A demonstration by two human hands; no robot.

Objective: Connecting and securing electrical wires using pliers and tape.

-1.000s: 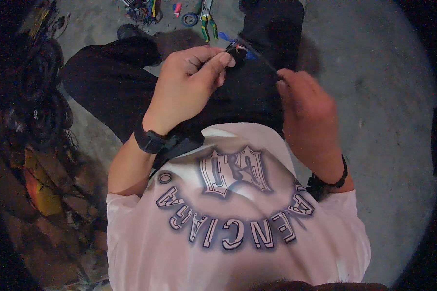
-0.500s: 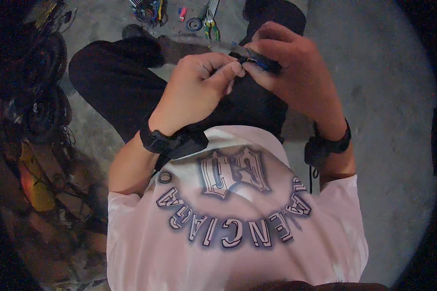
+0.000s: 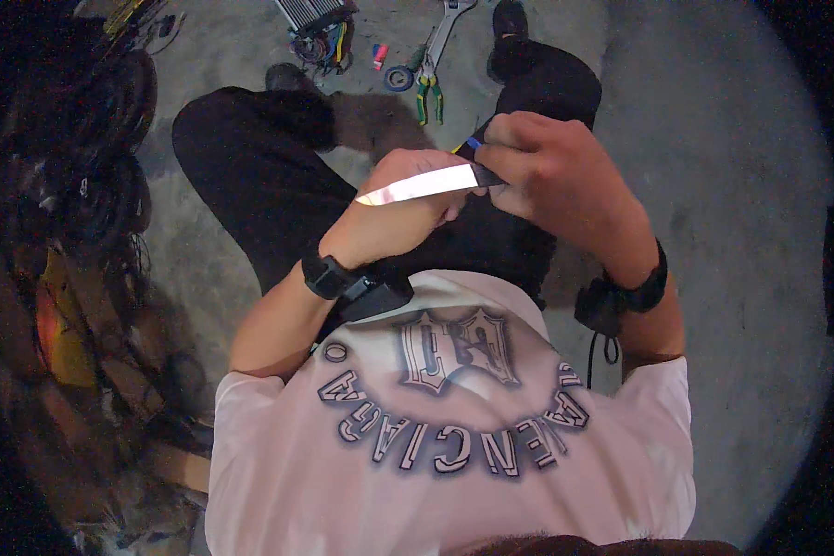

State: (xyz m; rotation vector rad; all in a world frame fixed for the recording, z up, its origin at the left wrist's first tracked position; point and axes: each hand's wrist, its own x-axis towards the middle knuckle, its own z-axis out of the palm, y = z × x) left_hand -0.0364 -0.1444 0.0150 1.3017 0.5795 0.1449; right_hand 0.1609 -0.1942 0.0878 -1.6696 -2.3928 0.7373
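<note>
above the lap, right hand [image 3: 551, 181] grips a knife [image 3: 426, 183], fingers curled round its handle; left hand [image 3: 400, 199] fingers, hidden beneath the blade, cannot be told. seemingly mid-cut; next calls for steady control.

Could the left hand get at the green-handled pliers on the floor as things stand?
Probably not right away. The left hand is busy under the knife blade that the right hand holds, and the pliers lie beyond the knees on the concrete floor. Nothing covers them, though.
</note>
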